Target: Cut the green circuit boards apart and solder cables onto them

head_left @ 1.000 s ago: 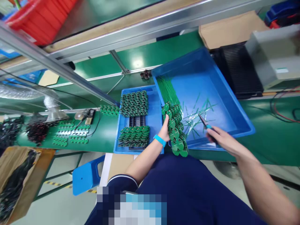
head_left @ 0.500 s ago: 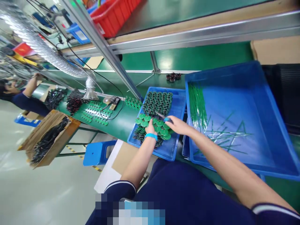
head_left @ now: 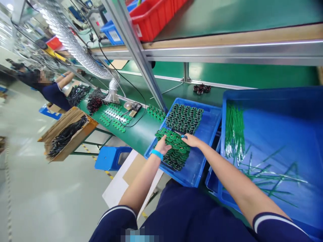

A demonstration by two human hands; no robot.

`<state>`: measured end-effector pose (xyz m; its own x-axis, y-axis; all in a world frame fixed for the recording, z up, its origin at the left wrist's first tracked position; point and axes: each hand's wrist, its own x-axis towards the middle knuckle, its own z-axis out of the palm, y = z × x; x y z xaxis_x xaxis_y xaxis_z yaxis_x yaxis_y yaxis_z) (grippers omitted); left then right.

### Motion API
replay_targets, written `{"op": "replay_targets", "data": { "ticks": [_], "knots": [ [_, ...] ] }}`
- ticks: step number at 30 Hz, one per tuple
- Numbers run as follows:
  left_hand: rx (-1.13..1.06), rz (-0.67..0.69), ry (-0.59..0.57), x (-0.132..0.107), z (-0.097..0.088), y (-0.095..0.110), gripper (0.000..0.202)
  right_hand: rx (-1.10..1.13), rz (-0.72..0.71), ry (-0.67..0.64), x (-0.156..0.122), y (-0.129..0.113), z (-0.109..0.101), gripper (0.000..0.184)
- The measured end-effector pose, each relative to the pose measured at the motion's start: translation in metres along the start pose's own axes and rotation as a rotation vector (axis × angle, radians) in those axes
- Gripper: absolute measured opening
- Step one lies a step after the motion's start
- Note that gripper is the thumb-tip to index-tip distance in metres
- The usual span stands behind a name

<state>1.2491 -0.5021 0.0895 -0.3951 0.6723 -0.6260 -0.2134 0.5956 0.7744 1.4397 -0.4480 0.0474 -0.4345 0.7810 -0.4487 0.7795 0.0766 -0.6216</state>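
My left hand, with a light-blue wristband, rests at the left side of a pile of green round circuit boards. Its thumb and fingers are apart and touch the boards. My right hand is closed on a tool with a blue and dark handle; its thin metal end points left over the pile, and its exact kind is unclear. Behind both hands stand rows of boards with dark parts. All of these lie in a shallow blue tray.
To the right, a large blue bin holds green strips. Dark red-black parts lie behind the tray. A metal post and fume duct rise at left. A co-worker sits farther along the bench, past a cardboard box.
The view has swung left, so the bench sits further right in it. My left thumb has come away from the upper boards. The green boards now lie lower and flatter on the pile.
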Motion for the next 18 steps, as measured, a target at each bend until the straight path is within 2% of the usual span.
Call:
{"op": "replay_targets", "data": {
  "ticks": [3, 6, 9, 13, 18],
  "knots": [
    [0.242, 0.117, 0.079, 0.012, -0.041, 0.015, 0.041, -0.006, 0.062, 0.049, -0.004, 0.012, 0.003, 0.034],
    [0.468, 0.260, 0.084, 0.039, -0.056, 0.028, 0.030, 0.010, 0.117, 0.139, -0.013, 0.019, 0.008, 0.039],
    [0.655, 0.310, 0.012, 0.066, -0.045, 0.030, 0.019, 0.063, 0.167, 0.231, -0.026, 0.021, 0.019, 0.049],
    [0.836, 0.320, -0.076, 0.092, -0.023, 0.032, 0.023, 0.196, 0.247, 0.304, -0.041, 0.022, 0.038, 0.048],
    [0.954, 0.333, -0.281, 0.120, -0.020, 0.063, 0.021, 0.385, 0.274, 0.435, -0.038, 0.022, 0.044, 0.047]
  ]
}}
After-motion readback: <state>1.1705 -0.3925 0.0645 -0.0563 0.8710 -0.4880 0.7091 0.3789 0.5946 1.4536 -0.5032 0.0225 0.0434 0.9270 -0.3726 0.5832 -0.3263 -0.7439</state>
